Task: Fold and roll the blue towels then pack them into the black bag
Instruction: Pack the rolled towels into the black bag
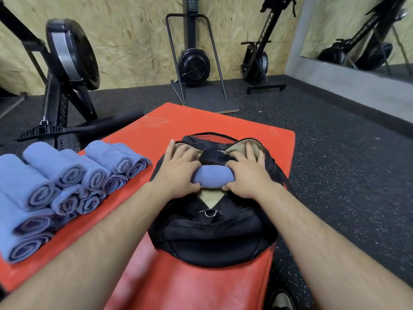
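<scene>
Head view. One black bag (212, 238) lies on a red mat (156, 130) with its zip open, showing a tan lining. One rolled blue towel (211, 179) lies crosswise in the mouth of the bag. The left grip (178, 173) clasps the towel's left end and the right grip (248, 175) clasps its right end, fingers curled over the top and thumbs on the near side. Both grips hide the towel's ends. A black strap (212, 156) of the bag crosses the opening just beyond the towel, and a metal zip ring (210, 212) lies just below it.

On the left part of the mat, well apart from the bag, is a pile of rolled blue towels (67, 182). About ten spiral ends can be counted, but the lower rolls are partly hidden.

Around the mat is a speckled rubber floor (335, 142). Three black flywheel machines stand beyond: one at left (71, 54) and two upright (193, 63) (257, 61) against a chipboard wall (134, 41). One mirror (357, 30) hangs at right. One shoe (282, 300) shows at the bottom edge.
</scene>
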Tool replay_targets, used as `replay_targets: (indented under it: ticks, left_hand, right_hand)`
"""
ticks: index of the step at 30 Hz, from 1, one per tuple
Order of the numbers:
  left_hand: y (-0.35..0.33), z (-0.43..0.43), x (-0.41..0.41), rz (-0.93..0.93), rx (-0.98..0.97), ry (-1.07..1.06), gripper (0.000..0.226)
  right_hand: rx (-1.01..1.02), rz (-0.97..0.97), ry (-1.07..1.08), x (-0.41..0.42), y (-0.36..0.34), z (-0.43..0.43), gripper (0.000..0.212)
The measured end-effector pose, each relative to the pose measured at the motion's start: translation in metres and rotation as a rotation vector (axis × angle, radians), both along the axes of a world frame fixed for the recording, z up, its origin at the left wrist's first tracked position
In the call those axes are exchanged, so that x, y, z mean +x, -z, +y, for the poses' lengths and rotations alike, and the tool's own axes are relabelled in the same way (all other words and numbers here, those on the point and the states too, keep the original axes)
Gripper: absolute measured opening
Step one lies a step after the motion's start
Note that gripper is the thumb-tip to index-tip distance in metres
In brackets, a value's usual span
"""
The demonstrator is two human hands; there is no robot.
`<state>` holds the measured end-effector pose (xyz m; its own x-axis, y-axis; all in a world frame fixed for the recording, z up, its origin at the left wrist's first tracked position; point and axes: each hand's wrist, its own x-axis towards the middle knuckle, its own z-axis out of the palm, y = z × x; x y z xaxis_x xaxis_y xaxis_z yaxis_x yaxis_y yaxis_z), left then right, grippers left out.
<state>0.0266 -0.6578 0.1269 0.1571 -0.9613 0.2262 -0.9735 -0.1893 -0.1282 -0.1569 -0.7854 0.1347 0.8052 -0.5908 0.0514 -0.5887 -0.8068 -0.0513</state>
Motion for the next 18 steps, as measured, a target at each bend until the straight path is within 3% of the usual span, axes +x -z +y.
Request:
replay_targets:
  ticks: [8, 18]
  left_hand:
    - [0.007, -0.022, 0.016, -0.067, 0.164, -0.011, 0.062]
    - [0.025, -0.038, 0.022, 0.024, 0.109, -0.205, 0.058]
  right_hand:
    - [0.065, 0.021, 0.028, 0.011, 0.021, -0.017, 0.055]
    - [-0.026, -0.07, 0.175, 0.023, 0.043, -0.024, 0.046]
